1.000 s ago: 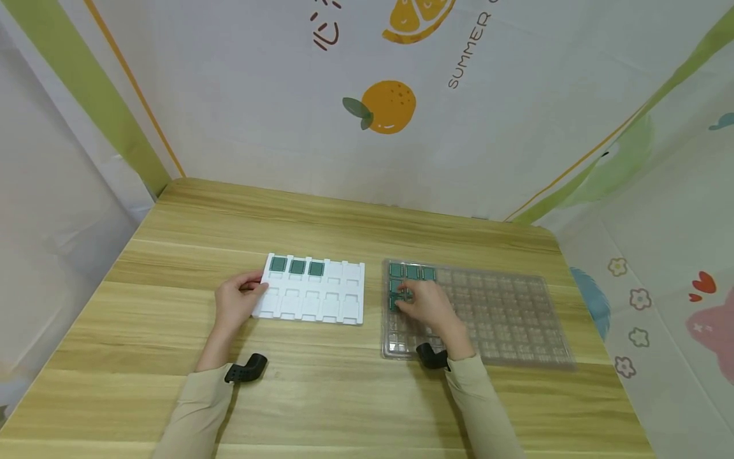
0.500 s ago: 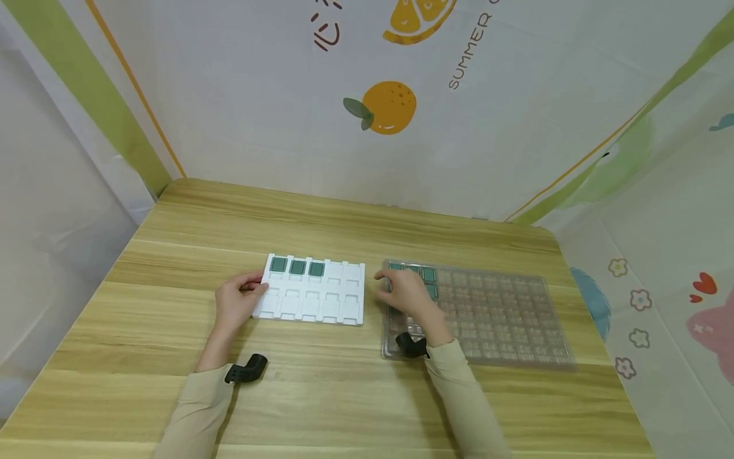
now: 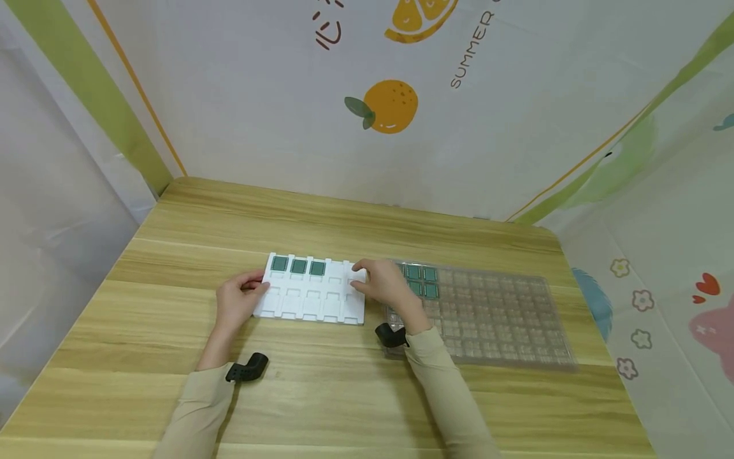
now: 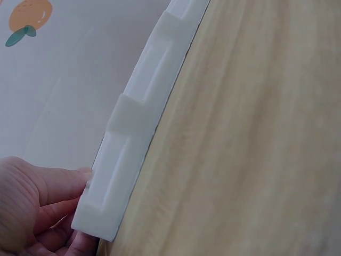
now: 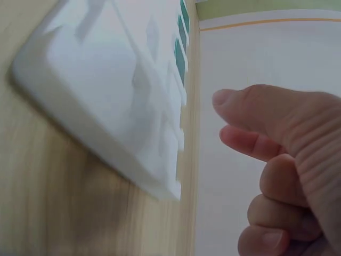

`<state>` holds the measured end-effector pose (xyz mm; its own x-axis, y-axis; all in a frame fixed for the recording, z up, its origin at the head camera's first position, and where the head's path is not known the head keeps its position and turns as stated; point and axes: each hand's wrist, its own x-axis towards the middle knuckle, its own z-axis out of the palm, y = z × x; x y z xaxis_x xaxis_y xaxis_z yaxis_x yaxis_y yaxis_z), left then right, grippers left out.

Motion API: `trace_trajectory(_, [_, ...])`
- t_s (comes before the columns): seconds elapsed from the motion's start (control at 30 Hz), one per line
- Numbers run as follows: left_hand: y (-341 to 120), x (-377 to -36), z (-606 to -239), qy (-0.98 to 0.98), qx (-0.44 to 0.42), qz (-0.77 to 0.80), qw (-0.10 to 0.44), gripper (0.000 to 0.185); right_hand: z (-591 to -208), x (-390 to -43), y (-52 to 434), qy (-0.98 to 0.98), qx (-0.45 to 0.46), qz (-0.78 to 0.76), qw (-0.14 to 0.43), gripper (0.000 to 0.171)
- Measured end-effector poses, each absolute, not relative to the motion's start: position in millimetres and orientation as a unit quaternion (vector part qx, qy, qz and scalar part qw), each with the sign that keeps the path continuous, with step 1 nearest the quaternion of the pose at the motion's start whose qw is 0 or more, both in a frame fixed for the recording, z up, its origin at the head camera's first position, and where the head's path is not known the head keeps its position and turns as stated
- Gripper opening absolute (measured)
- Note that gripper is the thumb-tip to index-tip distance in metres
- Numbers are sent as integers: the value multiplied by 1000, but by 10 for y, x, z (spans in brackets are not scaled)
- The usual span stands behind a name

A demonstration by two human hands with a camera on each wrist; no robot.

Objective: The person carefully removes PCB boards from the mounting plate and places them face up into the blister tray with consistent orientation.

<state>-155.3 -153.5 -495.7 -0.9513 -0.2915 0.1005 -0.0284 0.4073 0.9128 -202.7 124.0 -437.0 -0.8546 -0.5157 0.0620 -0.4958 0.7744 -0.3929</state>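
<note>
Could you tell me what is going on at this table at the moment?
A person is working between two trays on a wooden table. The left hand holds the left edge of a white foam tray, which has three green chips in its far row. The right hand is over that tray's right end, beside a clear plastic tray with more chips. Whether it holds a chip is hidden.

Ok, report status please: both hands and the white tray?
Left hand holds white tray at its left edge. Right hand over tray's right end, contents unclear. Nothing in the way.
</note>
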Motion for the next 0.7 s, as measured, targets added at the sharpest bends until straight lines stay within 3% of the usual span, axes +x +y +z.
trace_trajectory(0.7, [-1525,-1553,-4940,-824,100,-543,124,20,-4390,-2179,776,935,-293,-194,44,28])
